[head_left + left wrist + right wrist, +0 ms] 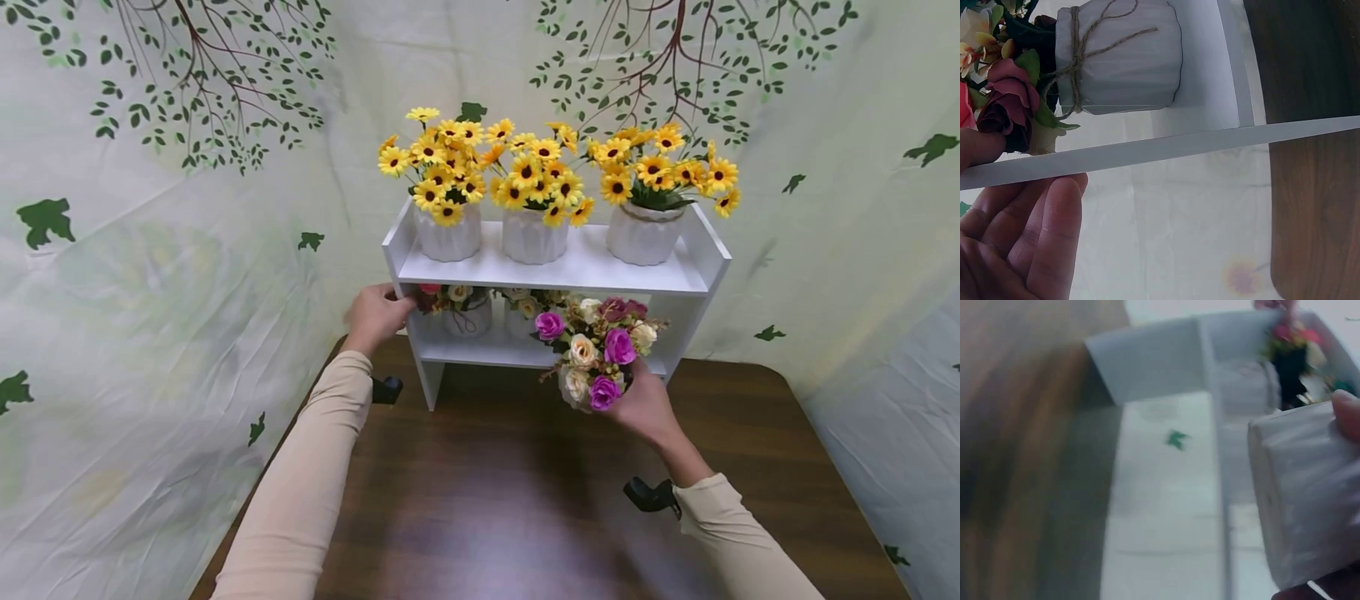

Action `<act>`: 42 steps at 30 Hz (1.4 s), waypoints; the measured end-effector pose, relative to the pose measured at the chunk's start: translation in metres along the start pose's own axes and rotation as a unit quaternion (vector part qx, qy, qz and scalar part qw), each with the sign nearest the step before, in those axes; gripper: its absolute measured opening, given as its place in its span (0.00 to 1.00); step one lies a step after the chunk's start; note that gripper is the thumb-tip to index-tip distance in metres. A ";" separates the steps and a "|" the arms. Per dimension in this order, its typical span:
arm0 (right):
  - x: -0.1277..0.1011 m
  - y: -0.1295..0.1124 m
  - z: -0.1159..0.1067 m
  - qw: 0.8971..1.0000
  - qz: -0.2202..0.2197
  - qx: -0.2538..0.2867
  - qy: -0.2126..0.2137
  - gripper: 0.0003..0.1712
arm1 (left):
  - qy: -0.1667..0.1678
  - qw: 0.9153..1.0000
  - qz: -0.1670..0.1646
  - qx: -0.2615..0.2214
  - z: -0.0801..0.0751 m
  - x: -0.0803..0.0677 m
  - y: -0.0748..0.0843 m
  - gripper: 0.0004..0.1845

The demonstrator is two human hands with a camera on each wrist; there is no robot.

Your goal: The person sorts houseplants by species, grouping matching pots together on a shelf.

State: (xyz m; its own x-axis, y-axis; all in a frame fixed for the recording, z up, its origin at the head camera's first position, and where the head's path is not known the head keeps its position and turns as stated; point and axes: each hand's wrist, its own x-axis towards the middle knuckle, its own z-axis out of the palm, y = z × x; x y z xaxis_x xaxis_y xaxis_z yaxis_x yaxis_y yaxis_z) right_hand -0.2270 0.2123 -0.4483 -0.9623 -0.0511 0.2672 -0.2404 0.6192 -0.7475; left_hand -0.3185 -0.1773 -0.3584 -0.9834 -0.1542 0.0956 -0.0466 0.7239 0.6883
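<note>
My right hand grips a white flower pot with purple and cream artificial roses, held in front of the lower tier of a white two-tier shelf. In the right wrist view its fingers curl round the pot's side. My left hand pinches the left side panel of the shelf, thumb inside and fingers outside. Close by that thumb, a twine-tied pot with dark red and cream roses stands on the lower tier. Another rose pot stands beside it, partly hidden by the held flowers.
Three white pots with yellow daisies, left, middle and right, stand on the top tier. The shelf rests on a dark wooden table against a leaf-printed cloth backdrop.
</note>
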 end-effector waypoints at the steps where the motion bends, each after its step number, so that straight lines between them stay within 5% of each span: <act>1: 0.002 -0.002 -0.007 1.000 0.005 0.000 0.005 0.56 | 0.001 1.000 0.000 -0.001 0.000 0.000 0.000 0.21; 7: 0.014 -0.003 -0.028 0.998 0.053 -0.017 0.021 0.51 | -0.005 1.000 -0.005 -0.004 -0.003 -0.002 0.000 0.21; 14: 0.025 0.001 -0.024 0.994 0.100 -0.026 0.033 0.53 | -0.010 1.000 -0.007 -0.005 -0.001 -0.003 -0.002 0.22; 29: 0.070 0.006 -0.015 0.987 0.116 -0.092 0.053 0.37 | -0.010 1.000 -0.006 -0.012 0.000 -0.002 0.000 0.23; 38: 0.095 0.007 -0.014 0.992 0.098 -0.077 0.024 0.50 | -0.007 1.000 -0.004 -0.004 -0.004 -0.001 0.001 0.22; 42: 0.098 0.006 -0.011 0.992 0.105 -0.063 0.027 0.47 | -0.015 1.000 -0.004 -0.005 -0.004 -0.001 0.000 0.23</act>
State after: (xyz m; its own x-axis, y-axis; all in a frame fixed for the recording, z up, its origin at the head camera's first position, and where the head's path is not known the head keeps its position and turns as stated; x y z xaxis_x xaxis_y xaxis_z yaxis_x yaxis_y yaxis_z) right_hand -0.3216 0.2197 -0.4195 -0.9804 0.1299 0.1483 -0.0138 0.7052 -0.7089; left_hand -0.3169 -0.1797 -0.3554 -0.9880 -0.1384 0.0685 -0.0521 0.7163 0.6959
